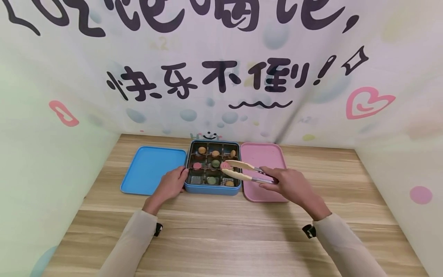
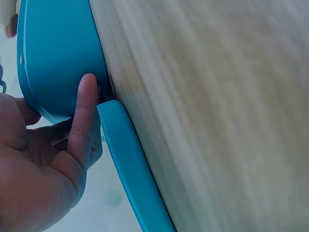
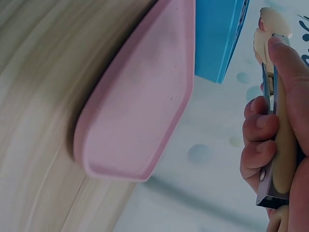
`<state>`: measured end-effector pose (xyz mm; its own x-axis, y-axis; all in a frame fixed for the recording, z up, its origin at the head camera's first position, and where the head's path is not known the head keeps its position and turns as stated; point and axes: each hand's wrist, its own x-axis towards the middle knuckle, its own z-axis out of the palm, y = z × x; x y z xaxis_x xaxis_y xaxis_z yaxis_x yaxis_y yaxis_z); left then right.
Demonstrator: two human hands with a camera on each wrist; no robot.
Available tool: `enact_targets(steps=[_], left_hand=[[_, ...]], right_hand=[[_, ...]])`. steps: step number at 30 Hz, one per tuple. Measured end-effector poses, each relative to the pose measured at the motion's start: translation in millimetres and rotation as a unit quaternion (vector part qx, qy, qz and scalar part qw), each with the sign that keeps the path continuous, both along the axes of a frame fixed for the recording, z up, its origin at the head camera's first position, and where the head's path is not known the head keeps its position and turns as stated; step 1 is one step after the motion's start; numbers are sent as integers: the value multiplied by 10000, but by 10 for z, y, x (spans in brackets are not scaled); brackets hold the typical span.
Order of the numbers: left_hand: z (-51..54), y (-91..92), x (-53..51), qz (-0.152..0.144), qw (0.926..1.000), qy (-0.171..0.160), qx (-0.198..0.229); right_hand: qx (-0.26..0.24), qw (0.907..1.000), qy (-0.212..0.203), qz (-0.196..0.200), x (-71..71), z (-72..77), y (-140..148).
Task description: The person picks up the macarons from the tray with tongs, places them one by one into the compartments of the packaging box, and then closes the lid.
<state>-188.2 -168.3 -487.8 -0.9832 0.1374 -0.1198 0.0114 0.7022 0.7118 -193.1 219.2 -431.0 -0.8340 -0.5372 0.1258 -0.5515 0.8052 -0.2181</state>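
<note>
In the head view a blue tin has nine dark compartments with small cookies. My right hand grips metal tongs with cream tips; the tips are at a pink cookie over the middle row's right side. Whether they lift it, I cannot tell. My left hand touches the tin's left side. The left wrist view shows this hand with extended fingers along the tin's wall. In the right wrist view, curled fingers of my right hand hold the tongs.
A blue lid or tray lies left of the tin, and a pink one lies right of it under my right hand. Behind them rises a printed cloth wall. The wooden table extends toward me.
</note>
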Motion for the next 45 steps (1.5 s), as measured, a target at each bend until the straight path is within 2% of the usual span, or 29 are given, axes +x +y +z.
enact_targets(steps=[4,11,22,34,45], left_hand=[[-2,-6,6,4,10000,18,-6],[-8,-11,3,26,10000,58,-10],[-29,-3,-13,20,10000,79,-18],[-24,-8,-14,40,10000,21,-5],[-27,-9,-8,1,10000,38,-34]], right_hand=[[12,9999,-119,59,-11,10,-149],[126,9988,188,428,-14,-27,-376],[402,9975,194,544,20,-51,-638],[491,9981,-137,358,19,-74,-740],[502,9980,-225,302,13,-80,-757]])
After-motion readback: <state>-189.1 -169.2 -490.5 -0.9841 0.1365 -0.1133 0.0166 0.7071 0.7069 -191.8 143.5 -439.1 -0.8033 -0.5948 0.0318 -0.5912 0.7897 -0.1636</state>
